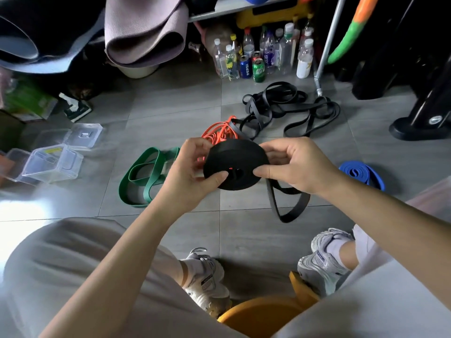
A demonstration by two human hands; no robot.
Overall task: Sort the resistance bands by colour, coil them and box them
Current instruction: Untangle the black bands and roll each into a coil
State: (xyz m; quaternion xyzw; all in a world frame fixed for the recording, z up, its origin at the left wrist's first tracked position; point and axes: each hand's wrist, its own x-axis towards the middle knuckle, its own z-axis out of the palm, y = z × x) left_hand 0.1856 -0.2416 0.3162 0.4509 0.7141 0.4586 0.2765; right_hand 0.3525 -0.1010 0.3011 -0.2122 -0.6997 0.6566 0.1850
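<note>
Nearest the camera, two knees in pale trousers frame a yellow stool [263, 313] and a pair of white shoes [207, 276] planted on the grey tiled floor [170, 106]. Both bare forearms reach forward from there and meet on a black coil [234, 154] of resistance band, held up off the floor. The left hand [188, 174] pinches the coil's left edge, thumb pressed on the near face beside the centre hole and fingers curled behind. The right hand [295, 164] pinches the opposite edge, thumb flat on the near face and fingers bent over the rim. Below the right grip, a loose tail [290, 208] of the same band hangs down and loops on the tiles. Left of the grip lies a green band [144, 176]; further left sit clear plastic boxes [53, 164], one with its lid open. Right of the grip lies a blue band [361, 173], partly coiled. Just beyond the coil an orange band [219, 132] lies bunched, touching a tangled pile of black bands [280, 106] further back. Beyond these stand bottles and cans [263, 54] under a shelf, rolled mats [144, 32] to their left and a leaning metal pole [327, 50] to their right.
</note>
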